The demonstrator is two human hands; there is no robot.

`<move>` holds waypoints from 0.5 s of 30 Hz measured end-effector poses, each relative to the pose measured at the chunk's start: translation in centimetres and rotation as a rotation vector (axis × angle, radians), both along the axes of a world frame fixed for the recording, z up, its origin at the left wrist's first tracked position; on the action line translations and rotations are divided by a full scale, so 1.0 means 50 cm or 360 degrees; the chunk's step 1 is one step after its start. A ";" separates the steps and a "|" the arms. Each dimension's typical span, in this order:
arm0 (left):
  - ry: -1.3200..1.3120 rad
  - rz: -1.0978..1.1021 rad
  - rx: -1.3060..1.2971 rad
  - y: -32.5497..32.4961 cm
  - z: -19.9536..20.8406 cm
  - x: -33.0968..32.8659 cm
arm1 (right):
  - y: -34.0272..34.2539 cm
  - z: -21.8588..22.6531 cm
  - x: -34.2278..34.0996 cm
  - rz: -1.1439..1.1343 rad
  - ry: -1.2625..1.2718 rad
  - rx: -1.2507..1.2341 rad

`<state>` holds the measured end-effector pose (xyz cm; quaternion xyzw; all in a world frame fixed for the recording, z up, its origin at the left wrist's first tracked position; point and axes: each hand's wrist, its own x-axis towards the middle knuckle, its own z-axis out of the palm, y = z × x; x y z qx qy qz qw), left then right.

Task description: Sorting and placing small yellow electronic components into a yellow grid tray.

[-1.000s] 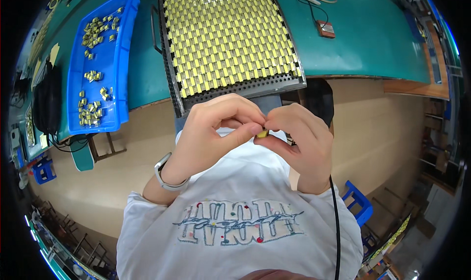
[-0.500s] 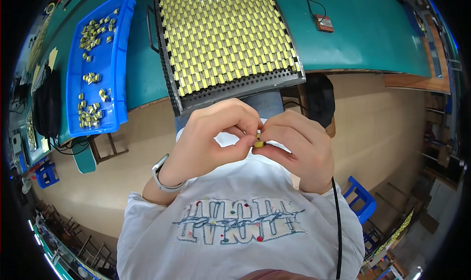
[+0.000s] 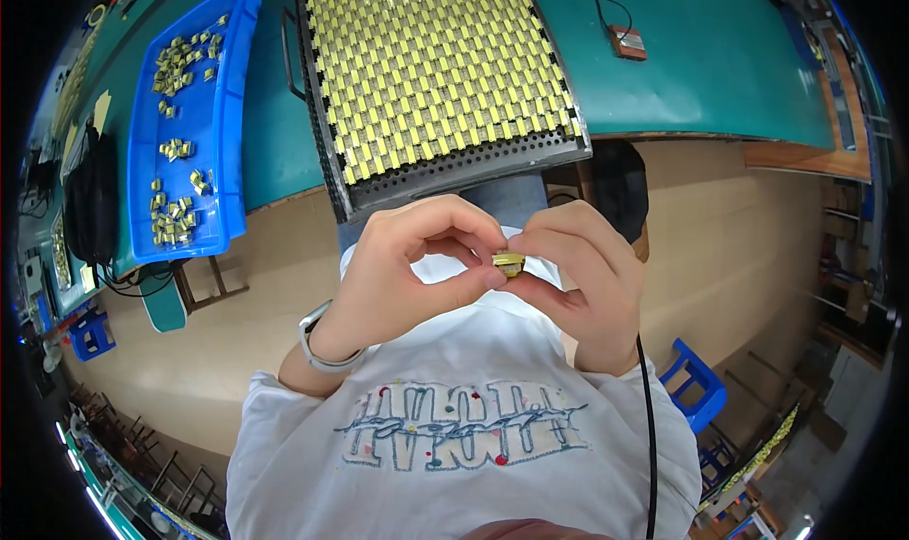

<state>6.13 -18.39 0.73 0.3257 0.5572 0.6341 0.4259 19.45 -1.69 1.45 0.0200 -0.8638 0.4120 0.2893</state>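
Observation:
A small brass-coloured part (image 3: pixel 508 263) sits pinched between the fingertips of both hands, close to my chest. My left hand (image 3: pixel 407 275) grips it from the left with thumb and forefinger; a watch is on that wrist. My right hand (image 3: pixel 582 280) holds it from the right. Just above the hands lies a black perforated tray (image 3: pixel 445 76) filled with rows of several yellow parts, resting on the green table (image 3: pixel 729 67).
A blue tray (image 3: pixel 227 114) with several loose brass parts lies at the table's left. A small brown device with wires (image 3: pixel 628 41) sits at the back right. A black stool (image 3: pixel 620 185) stands under the table, a blue stool (image 3: pixel 696 384) at the lower right.
Both hands have stayed together on the small part, shifting slightly downward and turning it between the fingertips. The trays have not moved.

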 end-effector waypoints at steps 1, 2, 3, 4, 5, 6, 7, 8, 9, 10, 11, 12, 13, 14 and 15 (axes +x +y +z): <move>0.0013 -0.0002 -0.0006 0.000 0.000 0.000 | 0.001 0.000 0.002 0.0001 -0.0015 -0.0006; 0.0014 0.0001 -0.0011 0.001 -0.003 0.001 | 0.003 -0.004 0.003 0.0009 -0.0027 -0.0015; 0.0034 0.0000 0.0000 0.002 -0.006 0.001 | 0.003 -0.007 0.002 0.0011 -0.0026 -0.0019; 0.0054 -0.0002 0.0010 0.003 -0.008 0.001 | 0.002 -0.011 0.002 0.0031 -0.0045 -0.0039; 0.0051 -0.0006 0.0013 0.004 -0.009 0.000 | 0.001 -0.011 0.001 0.0045 -0.0068 -0.0051; -0.0006 -0.0021 -0.0027 0.005 -0.009 -0.001 | 0.000 -0.011 0.000 0.0042 -0.0071 -0.0048; -0.0063 -0.0036 -0.0068 0.007 -0.010 -0.003 | -0.002 -0.012 0.000 0.0046 -0.0084 0.0007; -0.0067 -0.0044 -0.0064 0.009 -0.011 -0.003 | -0.002 -0.012 0.001 0.0045 -0.0098 0.0064; -0.0139 -0.0048 -0.0092 0.010 -0.013 -0.003 | -0.003 -0.013 0.001 0.0037 -0.0102 0.0068; -0.0211 -0.0052 -0.0120 0.012 -0.014 -0.003 | -0.003 -0.015 0.002 0.0024 -0.0111 0.0068; -0.0212 -0.0057 -0.0118 0.015 -0.018 -0.002 | -0.003 -0.017 0.002 0.0013 -0.0117 0.0065; -0.0256 -0.0028 -0.0112 0.018 -0.023 -0.001 | -0.003 -0.018 0.002 0.0007 -0.0118 0.0067; -0.0300 0.0001 -0.0106 0.022 -0.026 -0.001 | -0.004 -0.019 0.001 -0.0025 -0.0153 0.0025; -0.0303 -0.0007 -0.0102 0.027 -0.028 -0.002 | -0.003 -0.019 0.002 -0.0060 -0.0189 -0.0016; -0.0338 -0.0013 -0.0093 0.032 -0.029 -0.003 | 0.001 -0.022 0.002 -0.0067 -0.0192 -0.0011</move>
